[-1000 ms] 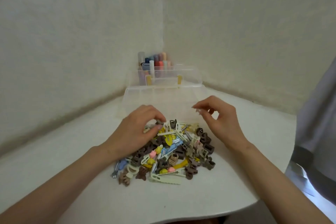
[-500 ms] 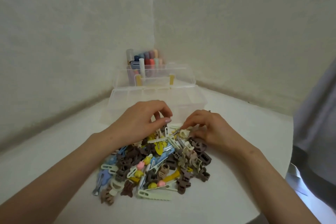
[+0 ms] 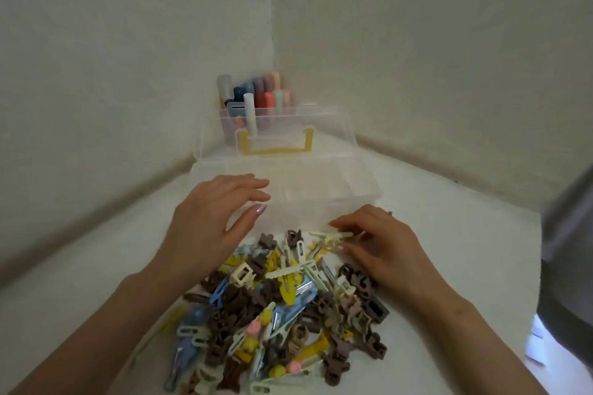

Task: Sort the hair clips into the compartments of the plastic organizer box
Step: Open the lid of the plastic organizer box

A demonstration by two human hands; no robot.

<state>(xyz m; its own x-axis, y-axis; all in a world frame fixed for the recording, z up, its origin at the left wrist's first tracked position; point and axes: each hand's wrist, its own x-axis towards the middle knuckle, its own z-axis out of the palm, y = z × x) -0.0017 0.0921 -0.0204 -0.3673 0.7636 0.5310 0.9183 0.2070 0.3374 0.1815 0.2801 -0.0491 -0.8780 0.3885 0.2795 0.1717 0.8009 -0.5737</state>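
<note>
A heap of hair clips (image 3: 276,308) in brown, cream, yellow and blue lies on the white table in front of me. Behind it stands the clear plastic organizer box (image 3: 362,189) with its lid up and a yellow handle (image 3: 276,146). My left hand (image 3: 211,221) hovers with straight fingers over the box's near left edge, holding nothing. My right hand (image 3: 382,250) rests at the heap's far right and pinches a long cream clip (image 3: 333,236) between its fingertips.
A clear holder with coloured markers (image 3: 256,99) stands behind the box in the wall corner. The white table (image 3: 465,266) ends near its right edge, where grey clothing (image 3: 568,234) of a person shows.
My left hand has lifted off the heap, opened and moved toward the box. My right hand has stayed at the pile's far right, fingers on a cream clip. The view has tilted closer.
</note>
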